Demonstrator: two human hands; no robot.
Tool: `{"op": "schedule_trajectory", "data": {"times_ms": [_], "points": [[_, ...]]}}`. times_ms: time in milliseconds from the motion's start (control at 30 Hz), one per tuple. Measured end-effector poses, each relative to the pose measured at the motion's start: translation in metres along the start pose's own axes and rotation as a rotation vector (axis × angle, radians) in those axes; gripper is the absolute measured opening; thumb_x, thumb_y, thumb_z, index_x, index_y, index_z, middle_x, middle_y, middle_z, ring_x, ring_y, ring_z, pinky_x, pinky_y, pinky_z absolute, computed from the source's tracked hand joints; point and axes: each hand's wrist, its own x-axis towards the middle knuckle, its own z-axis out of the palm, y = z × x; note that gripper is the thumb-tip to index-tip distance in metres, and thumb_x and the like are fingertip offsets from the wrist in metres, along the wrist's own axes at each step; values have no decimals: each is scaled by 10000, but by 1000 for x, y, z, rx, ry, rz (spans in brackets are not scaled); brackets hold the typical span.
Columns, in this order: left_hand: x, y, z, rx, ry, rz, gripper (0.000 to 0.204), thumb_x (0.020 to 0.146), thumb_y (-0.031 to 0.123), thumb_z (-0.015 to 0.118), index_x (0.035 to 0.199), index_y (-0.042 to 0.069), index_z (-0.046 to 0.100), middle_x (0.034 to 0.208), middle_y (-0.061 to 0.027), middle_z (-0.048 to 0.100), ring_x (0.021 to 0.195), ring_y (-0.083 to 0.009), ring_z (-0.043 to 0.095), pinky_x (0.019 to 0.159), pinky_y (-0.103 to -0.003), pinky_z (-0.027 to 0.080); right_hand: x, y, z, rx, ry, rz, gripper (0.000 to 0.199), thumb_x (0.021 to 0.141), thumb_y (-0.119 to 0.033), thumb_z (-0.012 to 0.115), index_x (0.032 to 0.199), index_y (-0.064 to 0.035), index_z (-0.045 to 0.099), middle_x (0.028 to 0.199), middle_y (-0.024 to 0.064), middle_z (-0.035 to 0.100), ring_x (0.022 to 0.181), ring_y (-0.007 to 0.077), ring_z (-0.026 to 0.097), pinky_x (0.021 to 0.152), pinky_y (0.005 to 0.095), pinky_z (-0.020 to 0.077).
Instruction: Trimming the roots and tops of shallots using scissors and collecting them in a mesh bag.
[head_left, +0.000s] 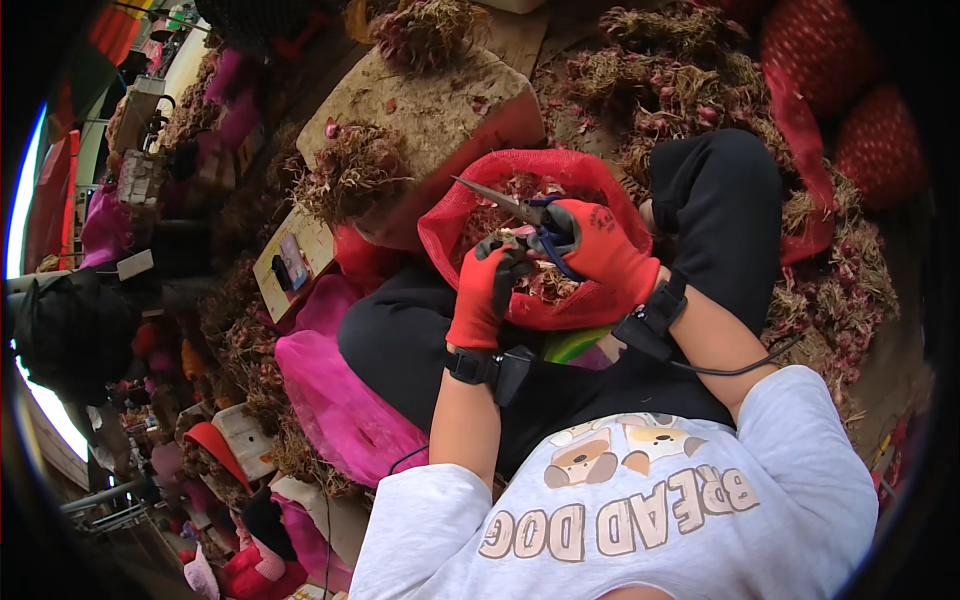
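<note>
My right hand [604, 246], in a red glove with dark fingertips, is closed around the handles of scissors [500, 200]. Their metal blades stand apart and point up and left over a red mesh bag [436, 222]. Close beside the handles, my left hand [488, 284], gloved alike, pinches a small pinkish shallot [520, 231] that its fingers mostly cover. Inside the bag, held open between my crossed legs, lie shallots and dry trimmings [548, 284].
Ahead stands a dirt-covered block [450, 105] with bundles of dried shallots [360, 170] on it. More shallot bundles [690, 95] pile up at the right, by full red mesh sacks [880, 150]. A pink mesh bag [345, 405] lies by my left knee, near a phone [293, 262] on a board.
</note>
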Motion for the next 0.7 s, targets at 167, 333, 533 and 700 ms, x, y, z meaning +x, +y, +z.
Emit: {"op": "schedule_trajectory", "data": {"times_ms": [167,333,533,700], "points": [[0,-11,-10,64,-233,-43,155,759,26,616,912,13,644,821,-93,617,727,-203,604,664,-299,493,-1,-1,-7,288,-143,270,263,779,-198,735,944,-17,640,859,57,664,753,123,623,700,283,494],[5,26,-5,149,-245,52,225,769,-12,603,990,21,628,868,-93,622,783,-211,613,693,-306,494,1,-1,-28,711,-221,505,312,798,-197,719,1021,-20,592,842,21,621,727,85,607,686,241,502],[5,16,-2,412,-118,312,264,797,-34,579,1050,30,613,957,-67,621,844,-181,607,729,-286,489,-5,0,-22,1105,-132,626,278,860,-201,630,1050,-2,593,872,40,617,758,153,635,654,284,530],[3,19,3,83,-76,71,203,785,15,621,986,31,646,929,-54,616,815,-168,604,701,-269,486,1,-3,-20,703,-76,498,264,836,-166,666,1032,1,607,879,25,623,791,100,592,693,258,497]]}}
